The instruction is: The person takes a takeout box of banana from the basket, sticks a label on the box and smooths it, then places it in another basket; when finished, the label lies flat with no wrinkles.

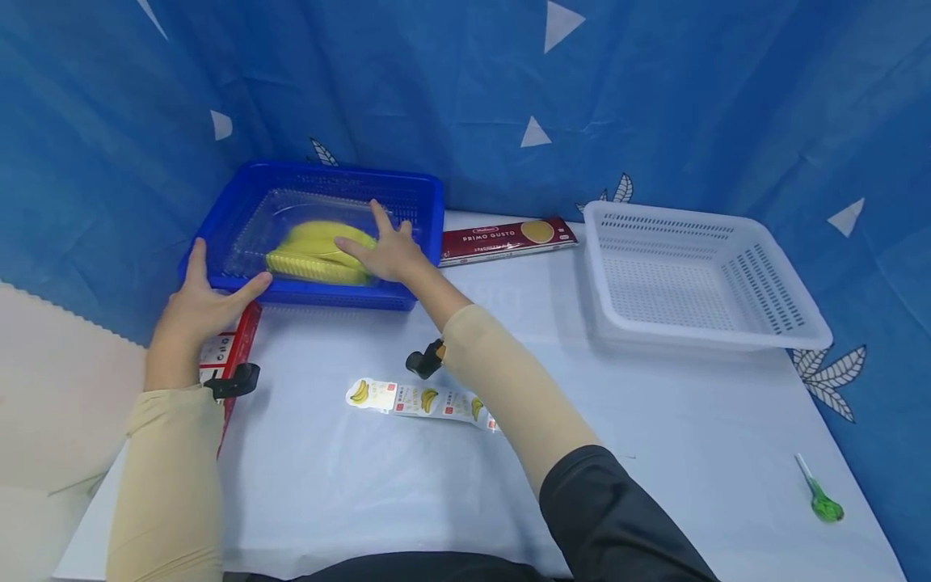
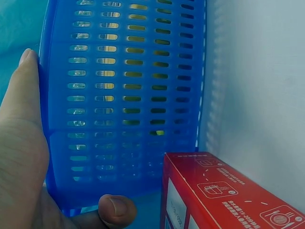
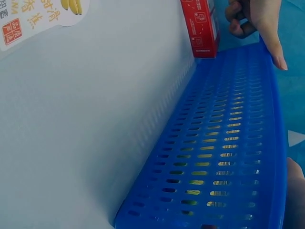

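Note:
A blue plastic basket [image 1: 349, 301] holds a lidded clear plastic container [image 1: 269, 214] with yellow bananas [image 1: 320, 242] inside. My right hand [image 1: 396, 252] reaches over the basket's right front part, fingers spread across the container's right side. At the basket's left front corner is my left hand [image 1: 192, 311], with its index finger stretched along the left rim and its thumb at the front rim. The slotted basket wall [image 2: 119, 62] fills much of the left wrist view, the hand flat alongside its edge. Part of the right hand is hidden behind the rim in the right wrist view.
A red box [image 1: 242, 343] stands by the left forearm, close to the basket. Behind lies a dark red Primo Gusto package [image 1: 502, 241]. A white basket [image 1: 676, 323] stands at the right. A strip of banana stickers [image 1: 429, 402] and a green spoon-shaped item [image 1: 825, 505] lie on the table.

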Demonstrator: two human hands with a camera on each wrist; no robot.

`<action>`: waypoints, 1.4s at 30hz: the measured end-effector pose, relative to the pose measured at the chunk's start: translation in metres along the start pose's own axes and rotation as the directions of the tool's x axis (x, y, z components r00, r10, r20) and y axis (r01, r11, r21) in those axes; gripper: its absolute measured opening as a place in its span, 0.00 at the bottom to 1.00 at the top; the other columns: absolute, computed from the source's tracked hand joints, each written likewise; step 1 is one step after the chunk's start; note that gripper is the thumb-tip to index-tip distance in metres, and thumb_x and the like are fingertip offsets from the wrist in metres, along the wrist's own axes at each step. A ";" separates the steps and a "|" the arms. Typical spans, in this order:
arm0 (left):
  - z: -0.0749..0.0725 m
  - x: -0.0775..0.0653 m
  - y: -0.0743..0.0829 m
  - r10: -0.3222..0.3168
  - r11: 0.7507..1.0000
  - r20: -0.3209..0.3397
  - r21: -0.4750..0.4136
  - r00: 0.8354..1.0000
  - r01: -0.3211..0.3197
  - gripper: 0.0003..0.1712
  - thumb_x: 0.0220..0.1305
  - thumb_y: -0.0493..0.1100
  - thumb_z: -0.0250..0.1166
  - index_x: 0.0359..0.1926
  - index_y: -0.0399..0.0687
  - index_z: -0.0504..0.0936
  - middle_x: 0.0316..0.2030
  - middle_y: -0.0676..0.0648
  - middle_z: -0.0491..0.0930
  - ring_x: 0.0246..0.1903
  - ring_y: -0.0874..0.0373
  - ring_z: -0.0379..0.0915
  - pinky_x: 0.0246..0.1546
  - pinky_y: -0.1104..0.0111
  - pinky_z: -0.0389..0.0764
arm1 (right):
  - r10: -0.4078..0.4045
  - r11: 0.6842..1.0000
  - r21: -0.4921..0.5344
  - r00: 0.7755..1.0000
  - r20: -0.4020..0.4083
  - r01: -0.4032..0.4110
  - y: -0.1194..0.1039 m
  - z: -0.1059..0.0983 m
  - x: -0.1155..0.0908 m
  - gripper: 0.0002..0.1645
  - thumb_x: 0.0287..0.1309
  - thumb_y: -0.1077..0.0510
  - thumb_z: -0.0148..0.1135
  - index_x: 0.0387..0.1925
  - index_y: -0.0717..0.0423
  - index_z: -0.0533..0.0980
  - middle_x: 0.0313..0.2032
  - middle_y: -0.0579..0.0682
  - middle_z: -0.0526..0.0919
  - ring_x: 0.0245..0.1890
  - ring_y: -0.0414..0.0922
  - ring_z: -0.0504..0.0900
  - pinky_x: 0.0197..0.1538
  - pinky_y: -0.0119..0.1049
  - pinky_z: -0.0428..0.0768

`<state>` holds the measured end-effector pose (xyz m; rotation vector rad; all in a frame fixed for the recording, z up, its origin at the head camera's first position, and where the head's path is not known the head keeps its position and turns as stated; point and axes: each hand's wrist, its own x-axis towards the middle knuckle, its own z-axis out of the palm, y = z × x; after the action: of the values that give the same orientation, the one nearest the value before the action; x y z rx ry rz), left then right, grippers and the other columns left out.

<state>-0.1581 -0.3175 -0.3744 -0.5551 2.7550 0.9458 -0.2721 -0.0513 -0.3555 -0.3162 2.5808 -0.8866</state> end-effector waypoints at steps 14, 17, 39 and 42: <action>0.002 0.000 -0.003 0.011 1.000 -0.009 -0.024 1.000 -0.011 0.69 0.54 0.84 0.50 0.72 0.65 0.11 0.76 0.31 0.22 0.68 0.14 0.28 0.55 0.21 0.48 | -0.010 1.000 0.022 1.000 -0.008 0.010 0.002 0.005 0.004 0.58 0.54 0.16 0.46 0.76 0.20 0.29 0.79 0.60 0.37 0.76 0.66 0.48 0.69 0.67 0.61; 0.002 0.000 -0.003 0.009 0.999 -0.011 -0.031 1.000 -0.009 0.69 0.54 0.84 0.51 0.72 0.65 0.12 0.76 0.32 0.22 0.68 0.14 0.28 0.56 0.21 0.48 | -0.003 0.999 0.032 1.000 -0.002 0.003 0.002 0.006 0.005 0.58 0.54 0.16 0.46 0.76 0.21 0.29 0.79 0.60 0.37 0.76 0.66 0.48 0.69 0.68 0.60; 0.005 -0.002 -0.002 0.015 0.998 -0.037 -0.066 0.999 -0.017 0.69 0.53 0.83 0.53 0.72 0.67 0.12 0.76 0.34 0.23 0.69 0.16 0.28 0.57 0.22 0.48 | -0.020 0.995 0.097 0.997 0.070 0.013 0.005 0.009 0.014 0.56 0.60 0.19 0.43 0.76 0.26 0.26 0.80 0.49 0.44 0.79 0.60 0.42 0.75 0.62 0.52; 0.004 -0.004 -0.001 0.017 0.997 -0.038 -0.070 0.999 -0.019 0.69 0.54 0.82 0.53 0.72 0.67 0.12 0.77 0.34 0.23 0.69 0.16 0.28 0.57 0.22 0.48 | -0.029 0.993 0.119 0.997 0.076 0.020 0.005 0.009 0.016 0.56 0.61 0.20 0.44 0.77 0.27 0.26 0.79 0.50 0.45 0.78 0.60 0.45 0.75 0.60 0.54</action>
<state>-0.1542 -0.3146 -0.3774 -0.5655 2.7727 1.0511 -0.2829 -0.0574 -0.3697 -0.3426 2.4468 -1.0106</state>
